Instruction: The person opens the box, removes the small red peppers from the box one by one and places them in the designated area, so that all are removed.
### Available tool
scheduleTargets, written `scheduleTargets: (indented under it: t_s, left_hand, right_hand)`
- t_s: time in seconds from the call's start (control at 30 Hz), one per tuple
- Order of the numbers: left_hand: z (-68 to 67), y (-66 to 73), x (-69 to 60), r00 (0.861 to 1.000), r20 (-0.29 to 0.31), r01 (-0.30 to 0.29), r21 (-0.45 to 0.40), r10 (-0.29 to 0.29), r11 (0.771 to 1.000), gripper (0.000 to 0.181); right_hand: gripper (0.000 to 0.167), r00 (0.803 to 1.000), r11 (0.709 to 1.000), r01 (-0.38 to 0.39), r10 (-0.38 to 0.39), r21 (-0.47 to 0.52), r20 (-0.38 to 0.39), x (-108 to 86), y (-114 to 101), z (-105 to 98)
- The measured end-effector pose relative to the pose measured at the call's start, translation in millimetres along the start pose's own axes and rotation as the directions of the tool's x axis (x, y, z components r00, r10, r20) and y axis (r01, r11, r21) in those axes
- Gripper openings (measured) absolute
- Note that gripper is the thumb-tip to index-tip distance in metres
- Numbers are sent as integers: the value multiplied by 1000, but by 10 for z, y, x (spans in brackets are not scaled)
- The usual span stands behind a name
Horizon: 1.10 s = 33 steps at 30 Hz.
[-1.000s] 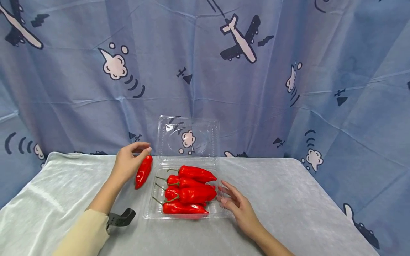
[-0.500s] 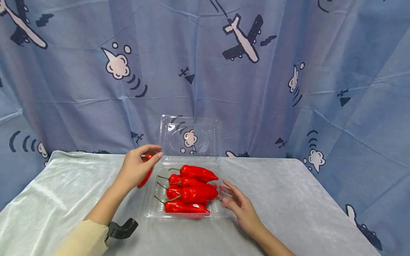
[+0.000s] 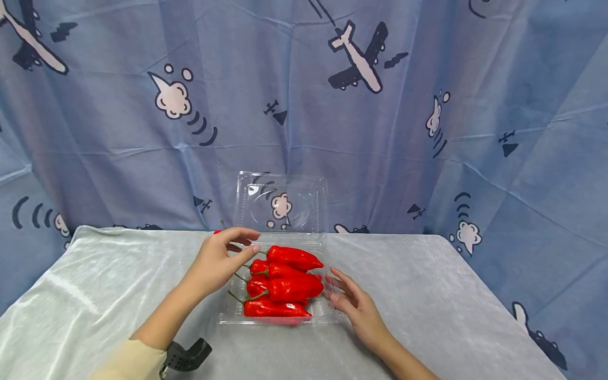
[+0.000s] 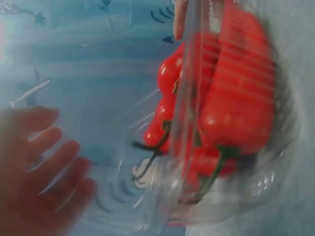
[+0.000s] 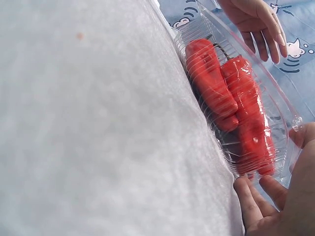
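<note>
My left hand hovers over the left edge of a clear plastic container, near the pepper stems. Its fingers hang loosely with nothing between them, as the left wrist view also shows. Several red peppers with green stems lie piled in the container, stems to the left. My right hand holds the container's right end, with the thumb at the rim and fingertips against the ribbed wall. Behind my left hand, a single red pepper lies outside the container, mostly hidden.
The container's hinged lid stands upright at the back. A pale cloth covers the table. Behind it hangs a blue curtain with printed airplanes. A black strap device is on my left wrist.
My left hand has moved right and slightly down, from above the single pepper to the container's left edge. The right hand stays at the container's right end.
</note>
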<state>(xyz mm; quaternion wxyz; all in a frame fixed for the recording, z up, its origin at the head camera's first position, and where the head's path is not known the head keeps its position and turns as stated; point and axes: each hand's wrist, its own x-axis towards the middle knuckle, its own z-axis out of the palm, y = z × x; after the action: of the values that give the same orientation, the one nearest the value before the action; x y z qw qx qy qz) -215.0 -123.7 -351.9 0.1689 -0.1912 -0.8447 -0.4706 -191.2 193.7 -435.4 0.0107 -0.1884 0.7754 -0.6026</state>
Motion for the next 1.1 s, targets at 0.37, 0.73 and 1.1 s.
scheduleTargets:
  t_s: [0.37,0.73,1.1]
  left_hand:
    - [202,32,-75,989,138,51,-33,-46,998,25]
    - [277,42,-114,971,238,14,-33,-6,999,24]
    - [320,34,-151,960,279,-28,22,20,999,26]
  right_hand:
    - [56,1000,1000,-29,29,4,2,-18,-19,8]
    - [56,1000,1000,-23,23,0,2,-13,-18,2]
    - [56,1000,1000,-10,10,-1,5,1,-12,-1]
